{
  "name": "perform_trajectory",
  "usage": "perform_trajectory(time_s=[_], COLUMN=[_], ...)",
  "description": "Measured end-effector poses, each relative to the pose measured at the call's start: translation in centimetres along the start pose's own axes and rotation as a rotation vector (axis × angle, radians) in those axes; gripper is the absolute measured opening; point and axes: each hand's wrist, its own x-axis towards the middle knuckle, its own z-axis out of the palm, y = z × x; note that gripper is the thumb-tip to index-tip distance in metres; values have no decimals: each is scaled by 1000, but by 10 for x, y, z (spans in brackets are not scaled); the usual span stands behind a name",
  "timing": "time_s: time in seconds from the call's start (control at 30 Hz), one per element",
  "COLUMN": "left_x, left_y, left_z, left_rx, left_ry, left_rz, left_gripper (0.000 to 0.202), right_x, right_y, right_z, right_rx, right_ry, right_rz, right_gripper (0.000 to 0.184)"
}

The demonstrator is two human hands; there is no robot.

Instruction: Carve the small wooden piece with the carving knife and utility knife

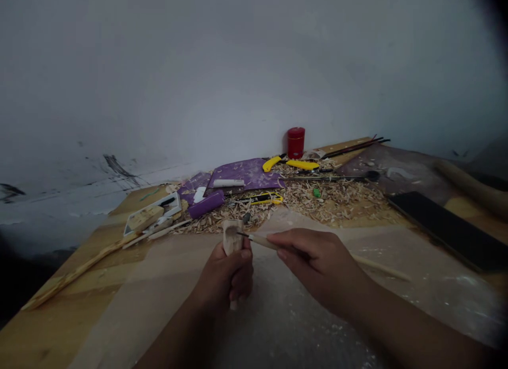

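My left hand (232, 276) is closed around a pale carved piece of wood (233, 237), held upright with a shallow hollow near its top. The lower end of the wood pokes out below my fingers. In my right hand (317, 258) is a carving tool (264, 242) with a light wooden handle and a thin dark metal tip. That tip points left and is at the hollowed face of the wood; whether it touches, I cannot tell. A translucent plastic sheet (166, 300) lies on the table under both hands.
Wood shavings (337, 199) cover the back of the table, around a purple sheet (242, 173), a purple roll (206, 204) and a yellow cutter (272, 198). A red canister (296, 142) stands by the wall. White tray (130, 221) and long stick (79, 276) lie left, black slab (448, 228) right.
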Motion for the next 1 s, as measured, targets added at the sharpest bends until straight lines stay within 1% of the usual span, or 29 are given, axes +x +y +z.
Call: perform_trajectory(time_s=[0.17, 0.33, 0.43, 0.53, 0.6, 0.67, 0.73, 0.83, 1.0], left_x=[1, 2, 3, 4, 5, 6, 6, 4, 1], left_y=[-4, -9, -12, -14, -15, -15, -15, -13, -10], left_z=[2, 2, 3, 5, 8, 11, 14, 18, 24], left_rx=[92, 166, 232, 275, 296, 307, 314, 313, 284], left_ry=[68, 152, 212, 259, 297, 343, 380, 401, 417], left_rz=[15, 88, 140, 179, 196, 219, 232, 196, 145], left_gripper=[16, 21, 20, 22, 22, 22, 22, 23, 20], right_x=[-1, -4, -5, -3, -2, -2, -4, -11, -22], right_y=[-6, -10, -10, -11, -12, -13, -14, -14, -9], right_z=[5, 12, 16, 17, 16, 15, 16, 19, 32], right_rx=[80, 158, 235, 368, 391, 343, 277, 147, -252], right_ry=[-31, -48, -50, -100, -129, -107, -68, -28, 66], right_rz=[9, 88, 173, 327, 365, 298, 176, 21, -191], right_gripper=[28, 28, 30, 28, 27, 27, 28, 30, 34])
